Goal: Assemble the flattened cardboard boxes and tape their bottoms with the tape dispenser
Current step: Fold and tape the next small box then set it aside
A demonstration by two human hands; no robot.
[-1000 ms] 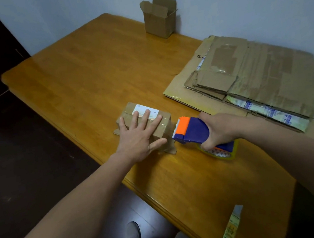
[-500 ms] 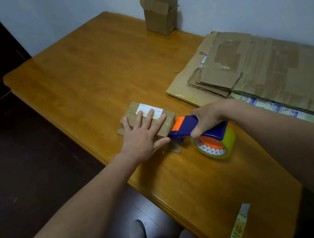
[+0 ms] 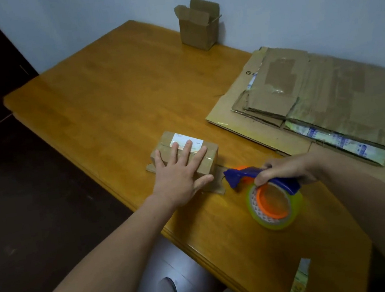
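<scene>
Since the earlier frame the tape dispenser (image 3: 252, 177) is drawing back from the small box (image 3: 209, 160) toward the near right, and its roll is now tilting up to face the camera. Left grip (image 3: 177, 172) is staying flat on the box top, fingers spread and straight, pressing it down on the bench (image 3: 108, 108) close to the near edge. Right grip (image 3: 285, 170) is curling round the dispenser's blue handle, with the blade end sitting just beside the box's lower flap. By judgement the box is handling light and thin-walled: it is likely to slide or crush under a hard pull, so it wants holding from above across the closed flaps, as now. The dispenser is best taken by the handle, clear of the blade. Whether the tape is cut or still running to the box is not showing — any strand is too thin to make out. The taped seam is lying hidden under the palm. Flattened cardboard (image 3: 326, 93) is lying stacked at the far right, partly cut off by the frame edge, and an assembled open box (image 3: 198, 30) is standing at the far side.
</scene>
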